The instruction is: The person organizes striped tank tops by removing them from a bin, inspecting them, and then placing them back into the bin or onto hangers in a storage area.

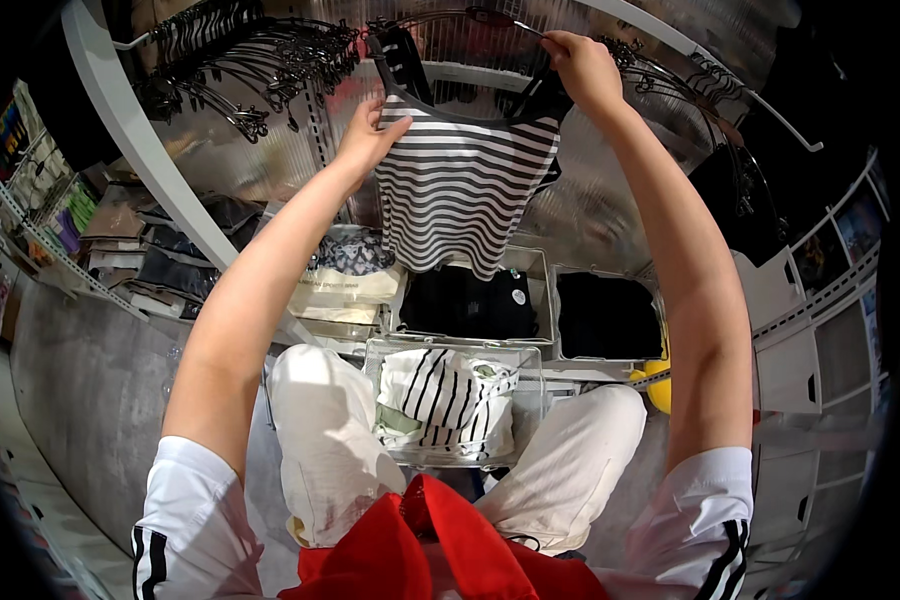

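Note:
A dark grey and white striped top (465, 180) with a dark neckline band hangs in front of me on a hanger (450, 13). My left hand (365, 142) holds the top's left side just below the strap, thumb on the front of the fabric and fingers partly hidden at its edge. Up at the right end of the hanger, my right hand (585, 71) grips the bar close to the dark strap. The top's hem hangs in front of a wire basket (546, 300) holding folded black garments (465, 304).
Clip hangers (270, 60) crowd a rail at upper left; more hangers (709, 82) hang at right. Between my knees stands a wire basket (529, 420) with striped white clothes (442, 397). Black clothes (607, 315) fill another basket. Packaged garments (172, 255) are stacked at left beside a white post (142, 142).

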{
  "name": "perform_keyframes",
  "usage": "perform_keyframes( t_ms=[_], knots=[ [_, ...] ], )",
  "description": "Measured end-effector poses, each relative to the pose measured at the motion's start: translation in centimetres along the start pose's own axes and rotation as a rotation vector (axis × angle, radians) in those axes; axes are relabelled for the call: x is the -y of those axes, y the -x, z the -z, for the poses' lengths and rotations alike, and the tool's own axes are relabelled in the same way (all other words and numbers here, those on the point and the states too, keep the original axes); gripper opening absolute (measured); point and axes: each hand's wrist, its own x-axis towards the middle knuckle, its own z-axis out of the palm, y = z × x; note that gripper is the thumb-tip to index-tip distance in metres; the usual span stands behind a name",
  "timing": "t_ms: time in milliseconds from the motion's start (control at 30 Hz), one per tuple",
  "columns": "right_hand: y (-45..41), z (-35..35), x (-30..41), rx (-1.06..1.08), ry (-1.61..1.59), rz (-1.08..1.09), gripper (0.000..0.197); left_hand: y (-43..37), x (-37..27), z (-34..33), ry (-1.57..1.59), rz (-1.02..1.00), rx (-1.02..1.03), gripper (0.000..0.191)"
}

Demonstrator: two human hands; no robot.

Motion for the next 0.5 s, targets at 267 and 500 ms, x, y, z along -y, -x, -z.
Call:
perform_keyframes(
  t_ms=[267,500],
  knots=[
    [7.6,-2.7,-1.6,-0.38,-0.548,-0.182,0.052,2.3,3.0,0.5,0.047,0.161,0.041,0.067],
    [15.8,-6.3,-1.0,0.086,-0.871,-0.451,0.068,4.9,4.5,-1.0,0.072,0.29,0.224,0.064]
  ],
)
